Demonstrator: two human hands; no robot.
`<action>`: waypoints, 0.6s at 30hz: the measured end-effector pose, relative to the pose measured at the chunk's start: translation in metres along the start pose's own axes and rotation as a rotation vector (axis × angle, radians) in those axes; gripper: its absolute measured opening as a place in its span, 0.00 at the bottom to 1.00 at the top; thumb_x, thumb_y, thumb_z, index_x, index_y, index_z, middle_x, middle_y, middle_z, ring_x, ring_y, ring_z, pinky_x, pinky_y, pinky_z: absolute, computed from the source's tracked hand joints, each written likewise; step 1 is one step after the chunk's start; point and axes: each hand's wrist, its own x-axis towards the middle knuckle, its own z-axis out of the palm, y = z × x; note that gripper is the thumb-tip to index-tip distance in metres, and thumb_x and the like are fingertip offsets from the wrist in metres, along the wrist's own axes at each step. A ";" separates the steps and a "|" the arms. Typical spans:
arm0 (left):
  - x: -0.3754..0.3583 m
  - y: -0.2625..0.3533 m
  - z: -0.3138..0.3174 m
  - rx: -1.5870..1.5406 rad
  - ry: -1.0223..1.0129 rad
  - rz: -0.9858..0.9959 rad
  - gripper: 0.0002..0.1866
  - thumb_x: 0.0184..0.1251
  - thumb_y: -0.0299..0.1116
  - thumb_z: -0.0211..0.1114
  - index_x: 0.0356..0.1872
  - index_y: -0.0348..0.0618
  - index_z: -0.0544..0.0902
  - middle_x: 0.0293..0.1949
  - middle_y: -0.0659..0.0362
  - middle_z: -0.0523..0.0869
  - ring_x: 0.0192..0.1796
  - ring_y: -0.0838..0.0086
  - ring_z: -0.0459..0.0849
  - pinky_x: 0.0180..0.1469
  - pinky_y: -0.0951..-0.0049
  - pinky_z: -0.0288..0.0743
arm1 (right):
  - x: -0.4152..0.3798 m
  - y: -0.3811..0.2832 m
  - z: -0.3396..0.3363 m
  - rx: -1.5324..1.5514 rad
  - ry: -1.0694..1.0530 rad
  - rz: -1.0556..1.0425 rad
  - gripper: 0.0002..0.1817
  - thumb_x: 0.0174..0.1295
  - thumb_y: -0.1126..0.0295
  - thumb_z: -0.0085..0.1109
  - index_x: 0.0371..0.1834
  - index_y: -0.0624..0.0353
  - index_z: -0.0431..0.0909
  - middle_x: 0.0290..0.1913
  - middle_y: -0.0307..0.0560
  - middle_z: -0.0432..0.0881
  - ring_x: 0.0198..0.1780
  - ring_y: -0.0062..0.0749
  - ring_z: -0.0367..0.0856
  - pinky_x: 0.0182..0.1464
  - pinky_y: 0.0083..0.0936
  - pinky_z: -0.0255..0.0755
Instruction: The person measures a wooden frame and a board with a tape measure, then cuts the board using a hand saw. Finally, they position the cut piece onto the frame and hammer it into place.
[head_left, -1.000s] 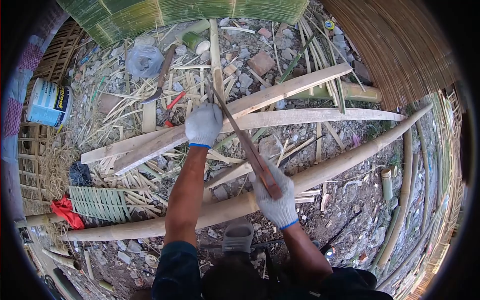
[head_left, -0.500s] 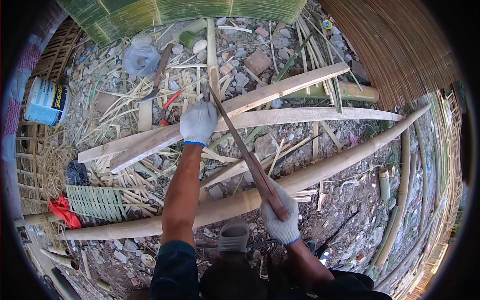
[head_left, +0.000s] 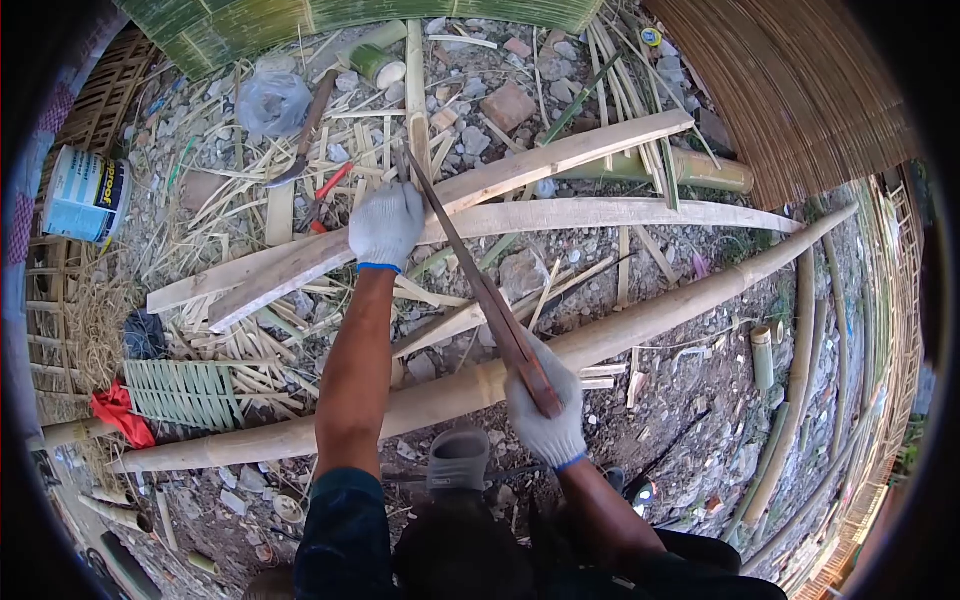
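Observation:
In the head view, my right hand, in a white knit glove, grips the wooden handle of a long tapering blade. The blade points away from me, and its narrow tip overlaps the far side of a wooden plank. My left hand, gloved too, presses on that plank just left of the blade, fingers curled over its far edge. A thin greyish piece shows at those fingertips; I cannot tell what it is. Beneath the plank lies a longer, curved board.
A thick bamboo pole crosses the ground nearer me. Beyond the plank lie a curved knife, a red-handled tool and a plastic bag. A paint bucket stands left. Bamboo strips and rubble cover the ground.
The view has shifted slightly, so everything sits a little higher and further left. My right hand and the blade have slid slightly forward; my left hand stays on the plank.

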 end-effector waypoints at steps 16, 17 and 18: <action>0.004 0.000 -0.001 -0.046 0.021 -0.053 0.22 0.81 0.43 0.53 0.33 0.41 0.89 0.33 0.45 0.91 0.35 0.47 0.92 0.41 0.49 0.87 | 0.092 0.005 0.048 0.150 0.024 0.054 0.23 0.69 0.70 0.64 0.66 0.66 0.81 0.44 0.55 0.90 0.38 0.40 0.90 0.44 0.33 0.81; 0.003 -0.004 0.000 -0.043 -0.007 -0.045 0.23 0.81 0.43 0.52 0.33 0.40 0.89 0.33 0.44 0.91 0.36 0.47 0.92 0.41 0.48 0.87 | 0.099 -0.006 0.047 0.120 0.031 0.022 0.22 0.68 0.71 0.64 0.65 0.67 0.81 0.41 0.55 0.90 0.34 0.43 0.89 0.43 0.35 0.80; 0.006 -0.005 0.003 -0.047 -0.032 -0.039 0.23 0.82 0.43 0.52 0.33 0.40 0.89 0.33 0.44 0.91 0.36 0.47 0.92 0.41 0.48 0.87 | 0.094 -0.007 0.042 0.104 0.033 0.008 0.24 0.67 0.73 0.63 0.67 0.66 0.80 0.42 0.58 0.90 0.37 0.47 0.90 0.44 0.35 0.81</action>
